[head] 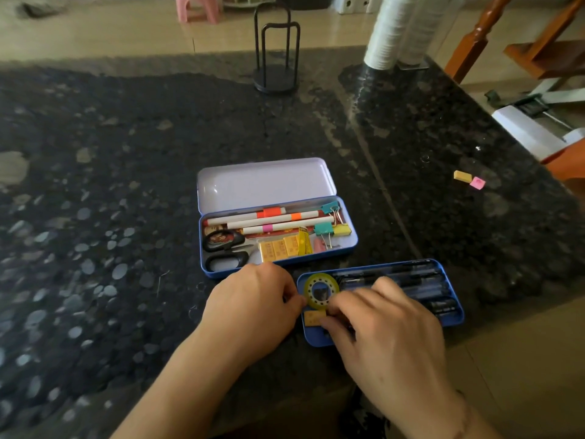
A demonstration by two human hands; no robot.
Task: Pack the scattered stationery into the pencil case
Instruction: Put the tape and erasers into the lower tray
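case (221,274): blue tin, open on the dark speckled counter (126,185), its pale lid (266,182) tipped back behind it
in the case: three white pens (253,223) with orange and pink bands along the back, black-handled scissors (223,248) at the left, yellow packets (280,248) in the middle, teal clips (326,221) and a yellow eraser (343,230) at the right, a pink eraser (319,245) near the front
tray (456,318): blue insert, lying just right of and nearer than the case, apart from it
in the tray: dark pens (421,280) lengthwise along the far side, a yellow tape roll (320,288) at the left end, a small yellow block (314,317) just in front of the roll
left hand (253,308): lies on the counter between case and tray, fingers curled, fingertips at the tray's left edge beside the tape roll; whether this grip pinches anything i cannot tell
right hand (386,331): over the tray's near left part, fingers bent, thumb and fingertips meeting the yellow block; whether this grip is clamped on it or only touches it i cannot tell
loose bits: a yellow piece (462,175) and a pink piece (477,183), touching, far right on the counter, well apart from the case
far side: black wire stand (276,77) and a stack of white cups (392,33) at the counter's back edge
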